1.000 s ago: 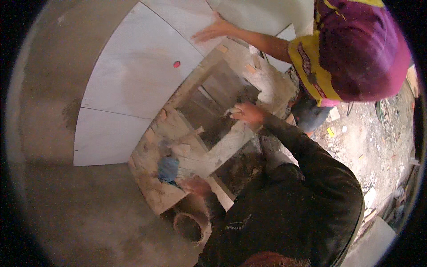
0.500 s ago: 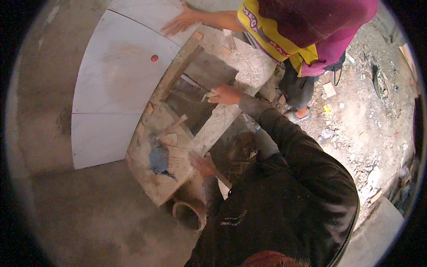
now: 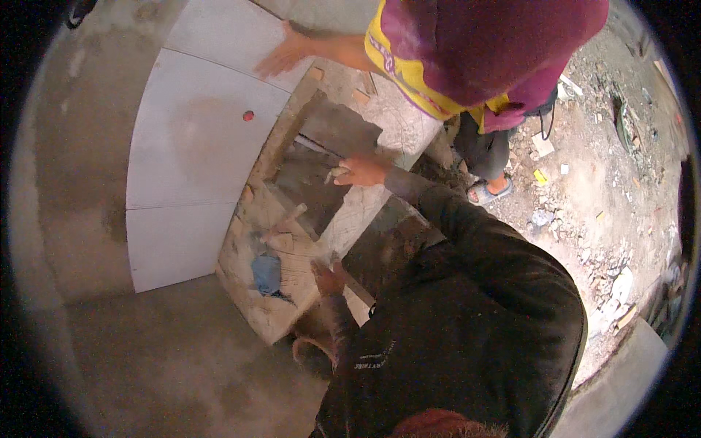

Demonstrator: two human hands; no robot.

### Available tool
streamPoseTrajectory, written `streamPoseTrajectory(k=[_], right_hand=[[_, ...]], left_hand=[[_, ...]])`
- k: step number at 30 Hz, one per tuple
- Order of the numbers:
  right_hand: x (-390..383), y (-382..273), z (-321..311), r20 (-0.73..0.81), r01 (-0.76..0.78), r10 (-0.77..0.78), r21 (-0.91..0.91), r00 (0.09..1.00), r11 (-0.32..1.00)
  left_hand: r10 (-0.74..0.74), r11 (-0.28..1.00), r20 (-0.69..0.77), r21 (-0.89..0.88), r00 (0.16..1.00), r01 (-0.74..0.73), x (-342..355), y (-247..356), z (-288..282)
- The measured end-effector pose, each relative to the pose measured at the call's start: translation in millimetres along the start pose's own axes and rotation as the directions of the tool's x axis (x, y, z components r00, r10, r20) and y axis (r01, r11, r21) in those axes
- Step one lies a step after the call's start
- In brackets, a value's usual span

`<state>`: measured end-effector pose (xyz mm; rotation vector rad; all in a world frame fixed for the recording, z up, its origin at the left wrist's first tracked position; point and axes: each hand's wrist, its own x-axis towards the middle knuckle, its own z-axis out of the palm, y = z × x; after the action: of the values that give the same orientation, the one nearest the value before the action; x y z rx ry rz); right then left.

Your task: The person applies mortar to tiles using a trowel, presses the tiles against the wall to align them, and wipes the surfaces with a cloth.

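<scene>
Grip, right hand (image 3: 363, 172): fingers bent and drawn together on a small pale piece (image 3: 336, 174), too small for me to identify. The piece sits at the fingertips, above the near side of a rectangular opening (image 3: 307, 179) in a rough mortar-faced slab (image 3: 409, 131). A narrow pale strip (image 3: 315, 144) lies just beyond and to the left of this grip.

Left hand (image 3: 328, 279): placed nearer the body than the grip and to its left, at the slab's mortar band between two openings. The fingers are blurred; I cannot tell whether they hold anything.

To the left of the left hand, a blue flat-faced object (image 3: 266, 274) lies on the slab. Beyond it, between the two hands and farther left, rests a stick-like piece with a pale end (image 3: 299, 210). Below the left hand, partly behind the forearm, is a brown round-mouthed vessel or pipe (image 3: 312, 352).

Left of the grip, large whitish tiles (image 3: 193, 139) lie edge to edge along the slab; one bears a red spot (image 3: 248, 115).

Beyond the grip, a co-worker in a purple and yellow hooded top (image 3: 496, 51) lays a spread hand (image 3: 288, 51) on the farthest tile. Right of the grip, rubble (image 3: 584, 197) covers the floor, near the co-worker's sandal (image 3: 480, 193).
</scene>
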<state>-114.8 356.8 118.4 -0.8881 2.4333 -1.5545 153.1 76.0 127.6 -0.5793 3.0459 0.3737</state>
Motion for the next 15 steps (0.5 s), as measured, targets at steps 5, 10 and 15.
streamPoseTrajectory(k=[5,10,15], right_hand=[[10.9,9.8,2.4,-0.117,-0.003,0.006,0.027,0.993,1.000],[-6.3,-43.1,2.2,0.254,-0.172,0.048,0.494,0.966,0.852],[2.3,-12.8,-39.9,0.237,-0.204,0.117,0.383,0.964,0.901]], left_hand=[[0.017,0.982,0.173,-0.188,0.985,0.016,51.7,-36.4,10.9],[-0.117,0.989,0.240,0.117,0.964,0.091,6.8,-105.5,12.6],[-0.255,0.967,0.006,0.024,0.967,0.255,41.8,2.6,22.0]])
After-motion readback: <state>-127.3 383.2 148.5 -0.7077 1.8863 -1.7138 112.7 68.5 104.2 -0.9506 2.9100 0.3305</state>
